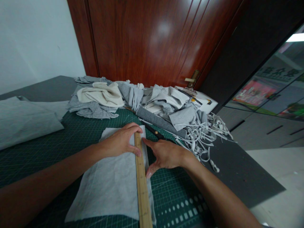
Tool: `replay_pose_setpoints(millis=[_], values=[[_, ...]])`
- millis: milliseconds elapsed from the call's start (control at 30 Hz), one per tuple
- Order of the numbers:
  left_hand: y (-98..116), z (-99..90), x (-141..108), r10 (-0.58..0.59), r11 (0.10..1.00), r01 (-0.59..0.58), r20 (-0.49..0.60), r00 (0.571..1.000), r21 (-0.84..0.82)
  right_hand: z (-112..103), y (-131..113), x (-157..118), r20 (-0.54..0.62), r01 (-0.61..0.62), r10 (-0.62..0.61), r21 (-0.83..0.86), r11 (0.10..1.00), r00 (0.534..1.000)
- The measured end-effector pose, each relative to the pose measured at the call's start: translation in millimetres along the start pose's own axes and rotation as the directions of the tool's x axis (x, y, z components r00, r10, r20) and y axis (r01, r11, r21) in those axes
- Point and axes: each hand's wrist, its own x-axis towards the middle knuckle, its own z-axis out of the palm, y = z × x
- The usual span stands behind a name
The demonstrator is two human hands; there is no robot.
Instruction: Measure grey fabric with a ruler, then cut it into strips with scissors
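We have a pale grey cloth (110, 186) laid flat on the green cutting mat (166, 190), well in from the table's (247, 180) far edge. A wooden ruler (142, 185) lies lengthwise on it, just inside the cloth's right edge, so that a narrow margin shows beyond. Our left hand (123, 141) rests over the cloth's far part, thumb spread from the fingers, the thumb tip on the ruler and the fingertips at its far end. Our right hand (163, 155) is spread too, thumb and forefinger apart along the margin beside the ruler; we cannot tell how firmly either hand presses. Black-handled scissors (156, 133) lie just beyond the right hand.

Along the table's far edge we see heaped grey cloths (163, 98), with a cream cloth (102, 95) on top toward the left and a dark grey roll (161, 122) in front. A tangle of cut strips (201, 142) lies toward the right edge, a white box (209, 102) behind it. Another large pale cloth (28, 118) lies toward the left edge.
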Motion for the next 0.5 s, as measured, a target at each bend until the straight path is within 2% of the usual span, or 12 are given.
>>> replay_pose_setpoints(millis=[167,367,500], values=[[3.6,2.4,-0.1,-0.018,1.000,0.018,-0.042,0.999,-0.009,0.7,1.8,-0.3,-0.008,0.013,-0.013,0.002,1.000,1.000],[25.5,-0.2,2.7,-0.134,0.979,0.135,-0.017,0.991,0.153,2.4,4.0,0.8,-0.005,0.008,-0.008,0.000,1.000,1.000],[36.5,-2.2,0.4,-0.195,0.973,0.192,0.013,0.981,0.128,2.3,3.1,0.7,-0.005,0.004,-0.004,-0.004,1.000,1.000]])
